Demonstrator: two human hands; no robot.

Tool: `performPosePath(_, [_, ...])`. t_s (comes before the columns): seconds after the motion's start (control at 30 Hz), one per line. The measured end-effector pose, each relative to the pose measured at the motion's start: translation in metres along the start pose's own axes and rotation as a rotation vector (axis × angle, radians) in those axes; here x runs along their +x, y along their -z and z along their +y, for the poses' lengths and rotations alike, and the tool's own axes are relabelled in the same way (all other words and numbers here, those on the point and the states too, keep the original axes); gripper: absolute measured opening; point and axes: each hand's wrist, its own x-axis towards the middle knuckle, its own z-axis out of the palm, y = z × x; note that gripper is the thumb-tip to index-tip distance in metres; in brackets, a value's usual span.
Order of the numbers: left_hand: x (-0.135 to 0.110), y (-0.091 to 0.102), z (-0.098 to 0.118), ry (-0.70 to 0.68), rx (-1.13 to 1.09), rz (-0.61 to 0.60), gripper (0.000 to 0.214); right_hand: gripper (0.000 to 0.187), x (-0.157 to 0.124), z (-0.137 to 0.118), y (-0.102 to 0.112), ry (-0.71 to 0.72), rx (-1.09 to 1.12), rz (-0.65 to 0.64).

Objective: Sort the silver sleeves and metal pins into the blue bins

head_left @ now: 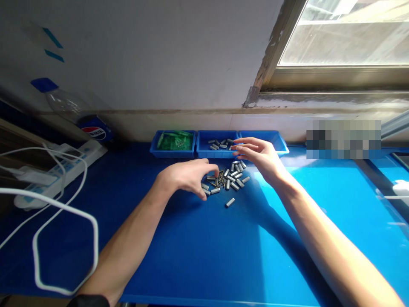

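On the blue table lies a loose pile of short metal hex standoffs (234,175), mixed with several thin brass-coloured screws (219,179). My left hand (191,175) hovers at the pile's left edge, fingers curved and apart, with nothing seen in its grasp. A single standoff (230,202) rests nearer to me, away from the others. My right hand (255,150) is above the front of the blue bins, its fingers stretched toward the middle bin (217,154), where several standoffs (220,144) lie. The right bin (281,149) is partly hidden behind that hand.
The left bin (156,147) holds green pieces (177,140). A power strip (60,175) with white cables (96,230) and a Pepsi bottle (92,125) stand at left. Behind the bins rises a wall (175,55), with a window (345,42) at right.
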Motion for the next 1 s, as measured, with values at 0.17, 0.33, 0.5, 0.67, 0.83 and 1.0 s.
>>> performPosePath(0.17, [0.007, -0.007, 0.001, 0.103, 0.028, -0.015, 0.053, 0.038, 0.001, 0.002, 0.001, -0.006, 0.010, -0.010])
performPosePath(0.33, [0.018, -0.014, -0.008, 0.059, -0.008, 0.043, 0.028, 0.035, 0.001, 0.002, 0.001, 0.002, 0.017, -0.001])
performPosePath(0.5, [0.025, -0.018, -0.015, -0.012, -0.040, 0.152, 0.021, 0.033, 0.001, 0.001, 0.000, -0.011, 0.023, -0.002])
performPosePath(0.67, [0.024, -0.016, -0.013, -0.008, -0.061, 0.214, 0.010, 0.035, 0.001, 0.000, -0.001, -0.021, 0.025, 0.005])
performPosePath(0.83, [0.019, -0.009, -0.010, -0.053, -0.125, 0.262, 0.008, 0.036, 0.001, 0.001, -0.001, -0.036, 0.012, -0.018])
performPosePath(1.0, [0.020, -0.007, -0.003, -0.176, -0.382, 0.512, 0.011, 0.034, 0.001, 0.002, 0.005, -0.043, -0.032, -0.103])
